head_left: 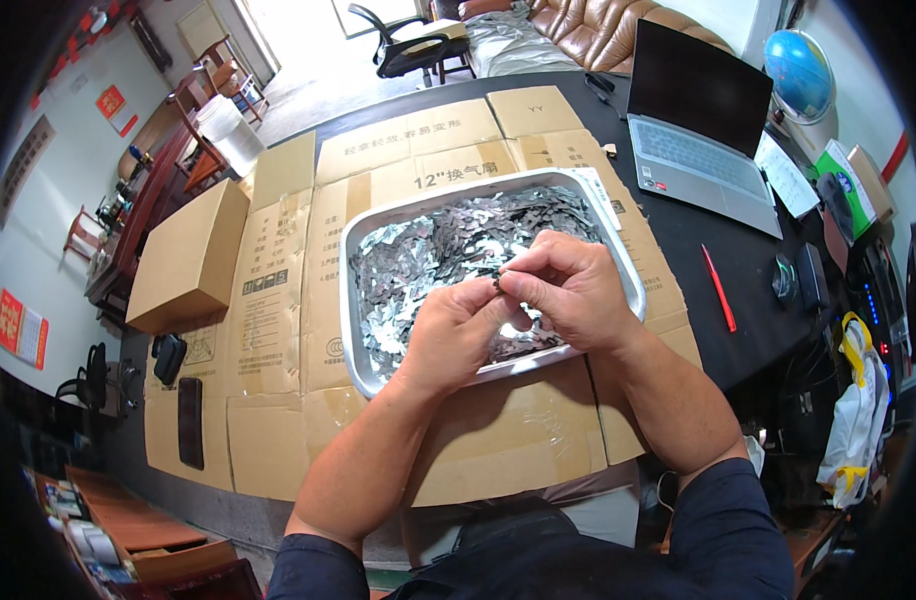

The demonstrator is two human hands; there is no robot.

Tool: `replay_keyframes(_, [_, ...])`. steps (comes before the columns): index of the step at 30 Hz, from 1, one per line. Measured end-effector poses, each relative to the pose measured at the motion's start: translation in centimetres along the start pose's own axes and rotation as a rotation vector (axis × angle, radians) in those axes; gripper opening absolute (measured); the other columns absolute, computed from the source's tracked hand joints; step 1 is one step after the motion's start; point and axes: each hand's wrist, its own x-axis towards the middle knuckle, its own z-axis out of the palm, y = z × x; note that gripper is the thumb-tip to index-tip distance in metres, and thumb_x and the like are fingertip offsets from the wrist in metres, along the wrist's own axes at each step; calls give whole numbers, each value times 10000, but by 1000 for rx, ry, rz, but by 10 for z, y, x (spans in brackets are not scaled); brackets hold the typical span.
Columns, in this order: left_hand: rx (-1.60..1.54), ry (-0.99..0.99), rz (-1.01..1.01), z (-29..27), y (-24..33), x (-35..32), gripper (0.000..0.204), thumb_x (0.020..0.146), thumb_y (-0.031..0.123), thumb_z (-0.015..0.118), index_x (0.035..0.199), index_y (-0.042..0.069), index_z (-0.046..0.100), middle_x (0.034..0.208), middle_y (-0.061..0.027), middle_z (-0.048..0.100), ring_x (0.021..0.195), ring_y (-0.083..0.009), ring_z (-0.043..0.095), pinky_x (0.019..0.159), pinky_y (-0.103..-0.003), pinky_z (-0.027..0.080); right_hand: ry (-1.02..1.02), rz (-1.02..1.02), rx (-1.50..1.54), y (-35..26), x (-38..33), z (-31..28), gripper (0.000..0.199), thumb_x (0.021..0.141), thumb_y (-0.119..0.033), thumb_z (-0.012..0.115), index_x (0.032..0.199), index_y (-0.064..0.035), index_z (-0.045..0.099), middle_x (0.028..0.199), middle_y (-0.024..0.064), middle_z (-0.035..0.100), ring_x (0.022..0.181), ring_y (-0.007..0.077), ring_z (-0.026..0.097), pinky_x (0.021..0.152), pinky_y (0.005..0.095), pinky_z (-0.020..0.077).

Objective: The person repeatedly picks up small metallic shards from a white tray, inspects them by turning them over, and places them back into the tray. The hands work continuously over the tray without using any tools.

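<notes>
A white rectangular tray (353, 300) holds a heap of small shiny metal pieces (398, 250), thin and flat. Over its near side my two hands meet, fingertips pinched together around something small and dark that I cannot make out. My left hand (458, 325) is closed, thumb and index finger pressed at that spot. From the right, my right hand (573, 290) closes in a pinch at the same point. The fingers hide most of what lies between them. Both hands are above the metal pieces, and the tray's near rim passes beneath them.
Flattened cardboard (278, 350) lies under the tray on a black table. To the left are a closed cardboard box (193, 255), a phone (190, 422) and a small black case (168, 357). On the right are a red pen (718, 288), an open laptop (703, 160) and a globe (798, 75).
</notes>
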Motion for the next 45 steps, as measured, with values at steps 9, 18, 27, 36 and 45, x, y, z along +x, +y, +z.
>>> replay_keyframes(9, [-209,-52,-109,-2,3,0,219,1089,137,626,1104,-54,732,958,-112,772,882,-162,724,814,-294,590,6,-43,-52,1,2,-1,141,929,-66,814,1054,-1,815,871,46,706,780,111,695,688,257,562])
replay_keyframes(18, [-445,-43,-206,-2,2,2,156,1087,85,598,1113,-39,689,930,-125,743,870,-223,744,822,-349,628,14,131,125,3,3,-1,190,973,-81,776,1140,3,810,979,67,765,809,83,691,711,244,573])
replay_keyframes(27, [-501,24,-203,1,4,3,166,1076,111,640,1040,-42,693,887,-98,734,810,-179,726,770,-310,612,-11,168,141,3,4,-2,236,1006,-58,717,1222,17,773,1002,55,749,836,84,682,744,247,569])
replay_keyframes(36, [-511,20,-174,-1,3,3,162,1082,121,631,1046,-30,680,872,-75,715,793,-169,711,770,-312,606,-31,135,168,3,4,-1,263,1032,-68,684,1274,14,747,1002,47,736,809,69,651,729,234,551])
replay_keyframes(45, [-517,74,-167,-4,4,5,151,1079,122,633,1055,-21,675,864,-85,719,811,-173,710,783,-319,602,432,389,453,15,20,-14,227,1064,-197,695,1129,18,727,842,45,674,597,50,514,559,214,427])
